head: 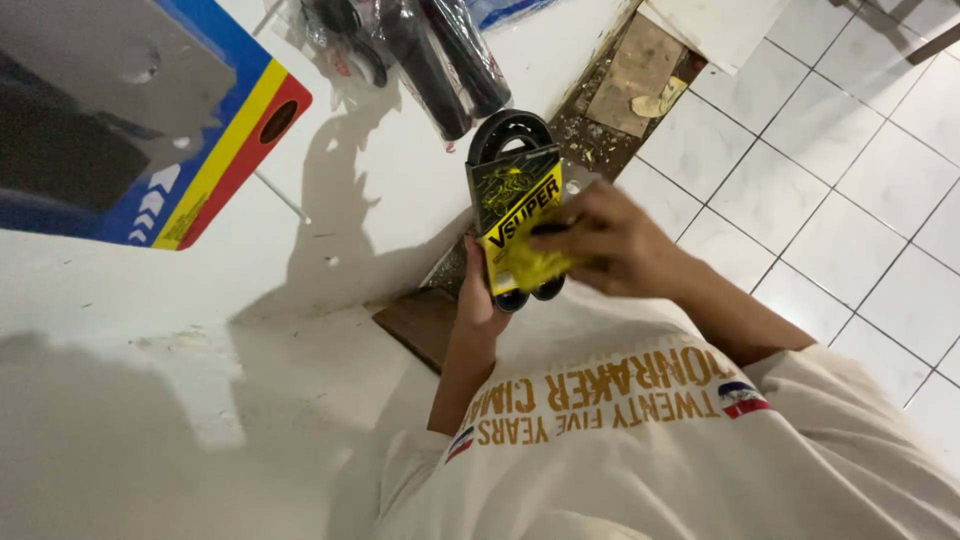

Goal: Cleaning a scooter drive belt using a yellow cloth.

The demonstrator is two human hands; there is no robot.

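A black rubber drive belt (508, 134) is folded inside a black and yellow cardboard sleeve (515, 208). My left hand (478, 300) grips the lower part of the belt and sleeve from below and behind. My right hand (610, 243) lies across the front of the sleeve, fingers pinching its yellow lower half. The belt's two looped ends stick out under the sleeve, above my white shirt.
A white wall (330, 200) fills the left, with a blue, yellow and red panel (215, 150) on it. Black rubber parts in clear plastic bags (430, 50) hang or lie near the top. White tiled floor (830, 160) lies right, with a broken patch of debris (625, 90).
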